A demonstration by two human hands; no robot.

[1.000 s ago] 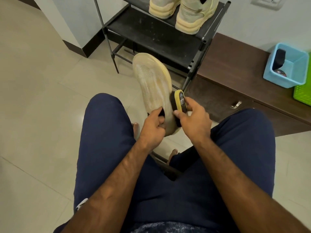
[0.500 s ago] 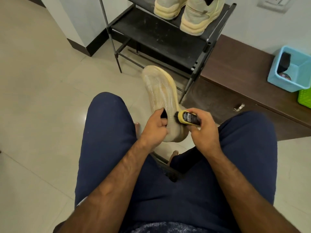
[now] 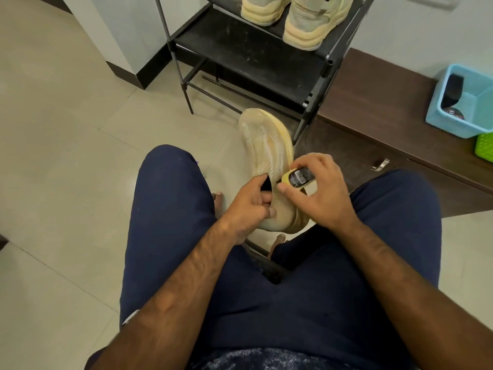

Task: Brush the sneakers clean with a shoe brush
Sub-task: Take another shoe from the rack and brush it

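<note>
A pale yellow mesh sneaker (image 3: pixel 266 148) is held between my knees, toe pointing away from me. My left hand (image 3: pixel 248 206) grips it at the collar, thumb inside the dark opening. My right hand (image 3: pixel 320 193) holds a small yellow shoe brush (image 3: pixel 297 178) with a black label on its back, pressed against the sneaker's right side near the collar. The bristles are hidden against the shoe.
A black shoe rack (image 3: pixel 256 57) stands ahead with a pair of cream sneakers (image 3: pixel 288 17) on its upper shelf. To the right is a low brown cabinet (image 3: pixel 378 108) carrying a blue basket (image 3: pixel 464 102) and a green basket (image 3: pixel 485 145). Tiled floor lies to the left.
The brush has slid from the sneaker's mid side back toward the heel and turned label up. The sneaker has dropped lower and closer to my lap.
</note>
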